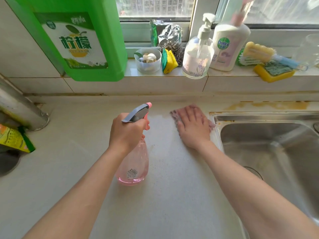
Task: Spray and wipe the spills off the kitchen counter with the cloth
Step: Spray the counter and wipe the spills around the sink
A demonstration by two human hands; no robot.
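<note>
Down on the pale counter (172,195), two bare hands are at work, well apart from each other; the left hand (126,133) is wrapped round the neck of the spray bottle (133,163), fingers curled tight just under its grey trigger head, pink nozzle tip pointing away towards the back wall; the bottle is clear pink with a little pink liquid in the bottom, and whether its base touches the counter I cannot tell. Over to the right, the right hand (193,128) lies flat, fingers straight and together, pressing down on the cloth (173,113); the cloth is pinkish-mauve, spread on the counter just beside the rim of the steel sink (269,145), its edges peeking out beyond the fingertips and the side of the palm. Between nozzle and cloth sits a faint wet patch (160,118); yellow-brown stains (269,105) run along the back edge behind the sink. Up on the windowsill: a big green detergent jug (77,40), a small bowl of garlic (147,60), a yellow-green sponge (169,62) against a steel scourer (174,49), a clear pump bottle (196,57), a Dettol bottle (226,47), a brush (259,54).
</note>
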